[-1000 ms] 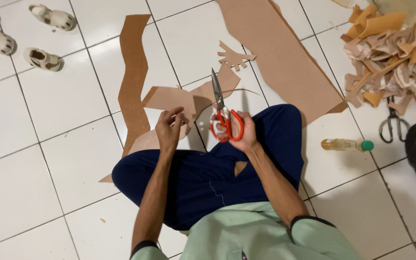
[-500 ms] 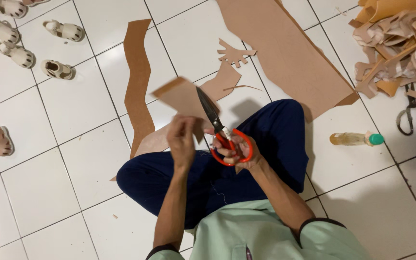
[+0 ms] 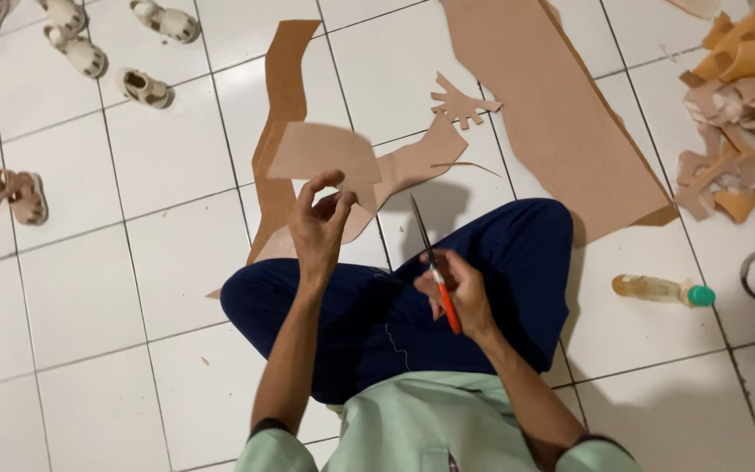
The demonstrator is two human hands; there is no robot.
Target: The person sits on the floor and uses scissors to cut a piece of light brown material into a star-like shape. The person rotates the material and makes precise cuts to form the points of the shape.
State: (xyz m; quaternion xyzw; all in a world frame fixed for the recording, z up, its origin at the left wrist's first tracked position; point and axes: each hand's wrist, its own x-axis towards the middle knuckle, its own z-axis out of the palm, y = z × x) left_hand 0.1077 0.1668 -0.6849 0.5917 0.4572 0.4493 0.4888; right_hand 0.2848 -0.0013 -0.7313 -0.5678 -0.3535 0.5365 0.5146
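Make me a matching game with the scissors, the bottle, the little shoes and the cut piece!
Things:
1. red-handled scissors
2. small bottle
3. little shoes
4. tan cut piece

Places:
A. top left of the floor
B. pinched in the left hand
C. lying on a tile, right of the knee
D. in the right hand

Pairs: 1-D, 2-C, 3-A, 4-B

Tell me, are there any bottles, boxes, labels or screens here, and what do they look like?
Bottle: lies on its side on the white floor tiles, to the right of the person's knee; small, clear, yellowish inside, green cap.
No boxes, signs or screens show; any label on the bottle is too small to tell.
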